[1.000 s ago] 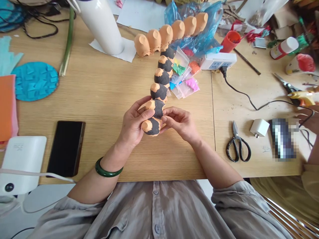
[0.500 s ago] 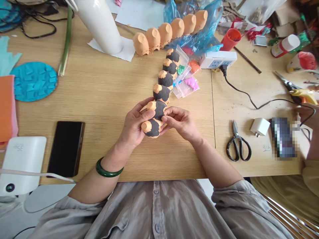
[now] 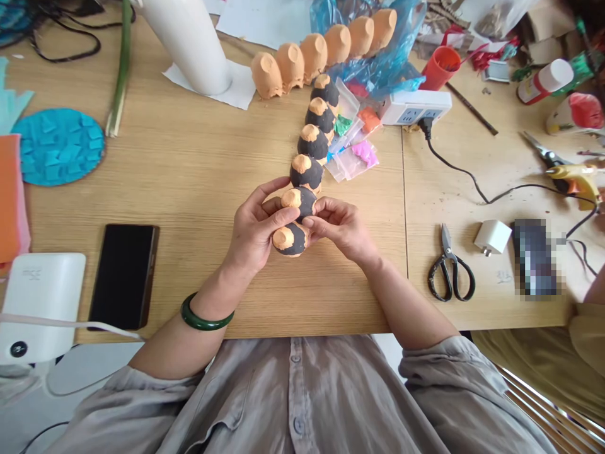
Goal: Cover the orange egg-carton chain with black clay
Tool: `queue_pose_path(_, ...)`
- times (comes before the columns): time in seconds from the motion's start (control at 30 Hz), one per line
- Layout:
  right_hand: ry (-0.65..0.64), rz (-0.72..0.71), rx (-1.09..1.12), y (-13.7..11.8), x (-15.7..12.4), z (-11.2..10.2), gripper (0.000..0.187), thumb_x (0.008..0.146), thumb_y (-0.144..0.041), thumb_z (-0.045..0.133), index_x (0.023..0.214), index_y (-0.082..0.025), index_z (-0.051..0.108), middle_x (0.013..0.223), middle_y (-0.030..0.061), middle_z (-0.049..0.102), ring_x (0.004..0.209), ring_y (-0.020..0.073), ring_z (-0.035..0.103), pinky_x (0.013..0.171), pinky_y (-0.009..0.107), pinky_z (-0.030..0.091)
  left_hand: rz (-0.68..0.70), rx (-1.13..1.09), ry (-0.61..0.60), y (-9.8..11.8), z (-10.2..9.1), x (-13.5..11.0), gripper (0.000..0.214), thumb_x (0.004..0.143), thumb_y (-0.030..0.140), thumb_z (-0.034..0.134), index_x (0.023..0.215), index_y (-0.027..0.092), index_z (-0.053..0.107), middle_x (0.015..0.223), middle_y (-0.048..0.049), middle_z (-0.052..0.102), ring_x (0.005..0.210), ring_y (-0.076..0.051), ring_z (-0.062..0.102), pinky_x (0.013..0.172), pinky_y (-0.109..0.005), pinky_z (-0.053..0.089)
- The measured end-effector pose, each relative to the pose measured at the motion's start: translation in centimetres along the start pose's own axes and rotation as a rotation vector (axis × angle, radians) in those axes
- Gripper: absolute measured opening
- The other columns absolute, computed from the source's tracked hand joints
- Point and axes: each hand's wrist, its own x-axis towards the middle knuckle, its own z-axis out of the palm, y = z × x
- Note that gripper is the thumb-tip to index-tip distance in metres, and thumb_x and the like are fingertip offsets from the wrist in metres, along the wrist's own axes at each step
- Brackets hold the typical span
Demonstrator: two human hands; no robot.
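A strip of egg-carton cups painted black with orange tips (image 3: 309,142) runs from my hands toward the table's far side. My left hand (image 3: 255,230) wraps the nearest cups from the left, thumb laid across them. My right hand (image 3: 341,228) pinches the same near end from the right with bent fingers. A second strip of plain orange cups (image 3: 321,50) lies further back, against a blue plastic bag (image 3: 382,63).
A black phone (image 3: 123,274) and a white device (image 3: 40,302) lie at left, a blue disc (image 3: 59,146) beyond them. Scissors (image 3: 447,268), a white plug (image 3: 492,236), a power strip (image 3: 416,107), a glue gun (image 3: 574,180) and small colour bags (image 3: 359,154) sit right. A white cylinder (image 3: 196,44) stands behind.
The black-and-orange strip has swung slightly, its far end lying straighter toward the back. Both hands keep their hold on its near end, the fingers shifting a little.
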Motion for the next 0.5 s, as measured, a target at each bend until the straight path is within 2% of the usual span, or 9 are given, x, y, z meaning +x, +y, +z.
queue_pose_path(0.07, 0.011, -0.011, -0.033, 0.2, 0.1, -0.3, 0.056, 0.068, -0.049, 0.105, 0.083, -0.019, 0.059, 0.072, -0.0054, 0.073, 0.063, 0.0116, 0.076, 0.062, 0.024, 0.069, -0.014, 0.021, -0.001, -0.1, 0.0, -0.1, 0.059, 0.067, 0.036, 0.105, 0.12, 0.024, 0.08, 0.103, -0.0037, 0.085, 0.088, -0.021, 0.079, 0.076, -0.031, 0.061)
queue_pose_path(0.2, 0.017, -0.018, -0.105, 0.8, 0.2, -0.7, 0.055, 0.074, -0.054, 0.1, 0.082, -0.02, 0.058, 0.071, -0.0042, 0.073, 0.064, 0.012, 0.075, 0.061, 0.024, 0.068, -0.024, 0.051, 0.017, -0.4, 0.1, -0.3, 0.065, 0.069, 0.035, 0.104, 0.126, 0.021, 0.076, 0.103, -0.006, 0.085, 0.092, -0.024, 0.08, 0.076, -0.032, 0.062)
queue_pose_path(0.33, -0.001, -0.03, -0.119, 0.6, 0.1, -0.6, 0.057, 0.075, -0.057, 0.099, 0.082, -0.02, 0.057, 0.072, -0.0043, 0.072, 0.064, 0.0114, 0.075, 0.06, 0.023, 0.067, -0.019, 0.053, -0.015, -0.2, 0.3, -0.3, 0.065, 0.068, 0.036, 0.103, 0.127, 0.025, 0.075, 0.099, -0.0031, 0.085, 0.098, -0.025, 0.081, 0.078, -0.031, 0.064)
queue_pose_path(0.4, -0.035, -0.02, -0.11, 0.1, -0.1, -0.4, 0.055, 0.077, -0.06, 0.097, 0.087, -0.02, 0.06, 0.074, -0.0037, 0.074, 0.067, 0.0124, 0.077, 0.063, 0.024, 0.069, 0.003, 0.039, -0.027, 0.0, 0.3, -0.3, 0.064, 0.068, 0.038, 0.103, 0.126, 0.029, 0.076, 0.102, -0.0022, 0.086, 0.107, -0.028, 0.081, 0.082, -0.033, 0.064)
queue_pose_path(0.5, -0.086, -0.008, -0.092, -0.6, -0.4, -0.2, 0.052, 0.088, -0.066, 0.085, 0.093, -0.018, 0.066, 0.077, -0.0004, 0.077, 0.071, 0.0146, 0.079, 0.068, 0.028, 0.073, 0.041, 0.008, -0.015, 0.4, 0.1, -0.1, 0.063, 0.068, 0.043, 0.102, 0.125, 0.032, 0.078, 0.114, -0.0028, 0.085, 0.128, -0.033, 0.075, 0.093, -0.037, 0.064)
